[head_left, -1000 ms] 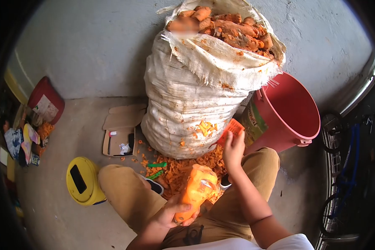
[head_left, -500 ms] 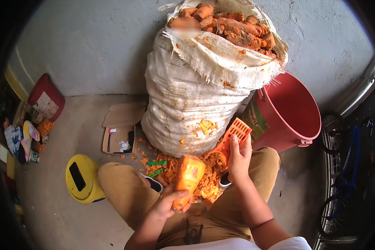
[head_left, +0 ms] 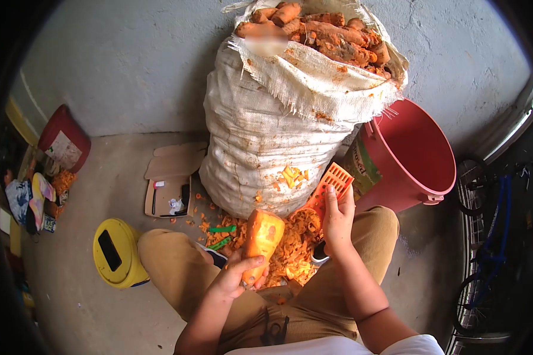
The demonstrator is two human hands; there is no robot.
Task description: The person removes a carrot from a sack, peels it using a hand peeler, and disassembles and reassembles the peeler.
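Note:
My left hand [head_left: 237, 276] is closed around the lower end of a thick, mostly peeled carrot [head_left: 264, 236], tilted up between my knees. Some darker marks show on its bright orange surface. In my right hand [head_left: 339, 223], thumb in front, is an orange slotted plastic tool [head_left: 337, 176] that looks like a grater; my fingers hide its lower part. The tool and the carrot are apart. Under both hands lies a heap of orange peelings [head_left: 293, 257], with two green strip-like pieces [head_left: 222, 229] at its left side.
A tall white woven sack [head_left: 254, 142] full of rough carrots [head_left: 337, 36] stands against the wall. To its right leans a red bucket [head_left: 417, 148]. On the left are an open cardboard box [head_left: 166, 198], a yellow lidded bucket [head_left: 137, 269] with a phone [head_left: 109, 250] on it, and a dark red bin [head_left: 65, 137].
The carrot has risen slightly and turned a little in my left hand. My right hand with the slotted tool has shifted only slightly. The view has moved a little.

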